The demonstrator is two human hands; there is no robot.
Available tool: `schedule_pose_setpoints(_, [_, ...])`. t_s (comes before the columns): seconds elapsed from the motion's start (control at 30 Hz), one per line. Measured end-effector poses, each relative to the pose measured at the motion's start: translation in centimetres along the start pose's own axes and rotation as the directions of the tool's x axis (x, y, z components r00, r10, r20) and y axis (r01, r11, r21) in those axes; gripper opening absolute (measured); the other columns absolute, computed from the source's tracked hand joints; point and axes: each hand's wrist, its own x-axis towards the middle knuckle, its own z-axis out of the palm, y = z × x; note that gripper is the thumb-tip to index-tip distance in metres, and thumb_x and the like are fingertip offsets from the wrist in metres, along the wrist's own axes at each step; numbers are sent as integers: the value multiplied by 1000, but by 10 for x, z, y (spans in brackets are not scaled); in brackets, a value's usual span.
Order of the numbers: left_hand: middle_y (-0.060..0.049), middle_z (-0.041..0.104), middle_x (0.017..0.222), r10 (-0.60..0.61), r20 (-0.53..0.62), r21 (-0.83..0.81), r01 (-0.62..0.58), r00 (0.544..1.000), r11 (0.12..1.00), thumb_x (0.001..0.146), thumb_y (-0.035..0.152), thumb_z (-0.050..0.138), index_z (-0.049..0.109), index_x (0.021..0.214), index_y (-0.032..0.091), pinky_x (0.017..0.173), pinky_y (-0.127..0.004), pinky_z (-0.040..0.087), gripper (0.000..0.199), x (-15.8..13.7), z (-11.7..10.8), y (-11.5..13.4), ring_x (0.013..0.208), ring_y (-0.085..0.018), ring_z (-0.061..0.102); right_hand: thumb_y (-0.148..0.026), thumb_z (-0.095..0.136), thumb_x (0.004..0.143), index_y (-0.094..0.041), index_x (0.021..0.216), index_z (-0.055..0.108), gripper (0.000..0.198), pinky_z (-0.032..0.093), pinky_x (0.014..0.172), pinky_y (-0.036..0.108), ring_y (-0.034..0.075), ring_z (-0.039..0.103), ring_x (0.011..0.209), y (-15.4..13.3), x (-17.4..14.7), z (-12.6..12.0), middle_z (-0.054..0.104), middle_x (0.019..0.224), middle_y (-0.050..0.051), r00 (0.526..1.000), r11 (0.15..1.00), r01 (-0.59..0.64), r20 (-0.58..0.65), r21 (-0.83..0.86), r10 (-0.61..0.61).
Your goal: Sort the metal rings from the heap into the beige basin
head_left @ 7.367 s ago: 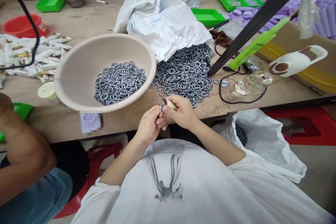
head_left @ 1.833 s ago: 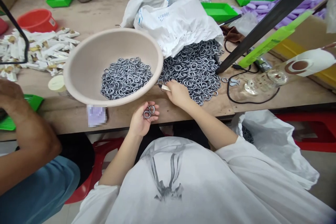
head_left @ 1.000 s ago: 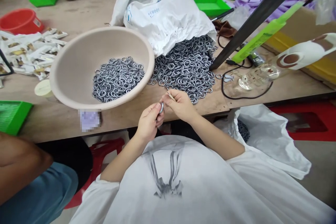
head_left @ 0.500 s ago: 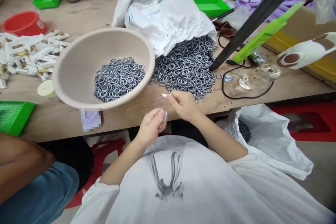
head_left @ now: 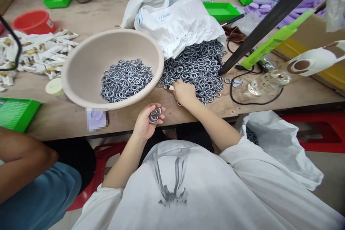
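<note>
From the head camera, two bare hands part over a wooden counter. The left hand, pinched around a single ring half a second ago, now lies palm up at the near edge, its grip relaxed into a loose cup holding a few metallic rings. The right hand, poised just beside it then, has reached to the far right and now touches the near side of a pile of loose rings spilling from a white sack. Its grip is narrow, holding a small pale-handled tool whose dark tip points left; whether the hidden fingertips also hold a ring, one cannot tell.

The shift suggests that close handling of one ring has given way to gathering from the pile, with the tool kept in hand rather than set down. With the left palm slackened, the rings there look easy to drop. To the left of the pile, a beige basin holds a heap of similar rings, with no clear change. At far left, a co-worker's arm rests apart from the work.
</note>
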Motion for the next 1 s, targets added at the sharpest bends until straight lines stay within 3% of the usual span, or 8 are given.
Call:
schedule_pose_setpoints(0.13, [1, 63, 72, 102, -60, 59, -99, 993, 993, 69, 39, 79, 61, 83, 16, 39, -16, 40, 32, 7, 2, -3, 52, -7, 54, -26, 49, 95, -14, 96, 70, 24, 44, 74, 32, 24, 65, 89, 6, -9, -3, 70, 104, 14, 998, 932, 54, -41, 357, -42])
schedule_pose_setpoints(0.23, [5, 49, 61, 173, -22, 136, -168, 985, 976, 70, 49, 81, 62, 81, 15, 36, -14, 28, 40, 8, 8, -8, 45, -4, 40, -38, 53, 93, -15, 86, 67, 28, 45, 74, 29, 17, 61, 78, 4, -28, -2, 70, 83, 5, 987, 534, 95, -10, 840, -160])
schedule_pose_setpoints(0.33, [7, 42, 59, 121, 93, 114, -131, 988, 985, 71, 63, 76, 61, 82, 15, 37, -13, 22, 51, 5, 17, -12, 43, -2, 31, -49, 62, 87, -16, 82, 64, 33, 47, 75, 28, 14, 59, 73, -5, -47, 2, 67, 78, 2, 980, 120, 63, -39, 991, -193])
schedule_pose_setpoints(0.43, [7, 38, 58, -24, 197, 61, 12, 980, 998, 73, 71, 70, 61, 82, 14, 37, -14, 20, 58, 1, 24, -12, 42, -2, 27, -57, 65, 83, -19, 82, 61, 38, 46, 66, 26, 12, 53, 62, -14, -58, 6, 60, 70, -2, 988, -32, 46, -50, 998, -148])
schedule_pose_setpoints(0.57, [8, 34, 57, -106, 249, 15, 106, 963, 994, 71, 57, 79, 54, 75, 15, 37, -13, 20, 49, -5, 29, -10, 42, -2, 27, -54, 59, 90, -19, 79, 65, 37, 47, 74, 29, 14, 56, 69, -14, -62, 7, 58, 68, -1, 982, 132, 157, -141, 979, -126])
schedule_pose_setpoints(0.7, [9, 33, 57, -5, 184, 7, 3, 983, 1000, 71, 50, 81, 46, 70, 18, 37, -14, 19, 48, -10, 34, -11, 42, -2, 27, -52, 65, 86, -19, 91, 69, 34, 47, 83, 33, 17, 60, 85, -12, -67, 1, 66, 89, 4, 953, 303, 303, -286, 903, -101])
schedule_pose_setpoints(0.9, [8, 34, 55, 82, 177, 78, -97, 981, 992, 76, 51, 75, 46, 67, 18, 38, -16, 19, 45, -16, 37, -9, 41, -2, 26, -63, 55, 89, -19, 80, 63, 46, 43, 67, 28, 15, 54, 69, -7, -68, -11, 61, 73, 1, 973, 264, 229, -211, 937, -94])
schedule_pose_setpoints(1.0, [8, 33, 55, 92, 188, 75, -108, 978, 991, 77, 49, 74, 45, 66, 18, 38, -16, 20, 43, -16, 35, -6, 41, -3, 27, -63, 51, 92, -19, 73, 58, 49, 36, 62, 27, 13, 47, 63, 0, -74, -18, 54, 66, -1, 939, 419, 343, -288, 841, -190])
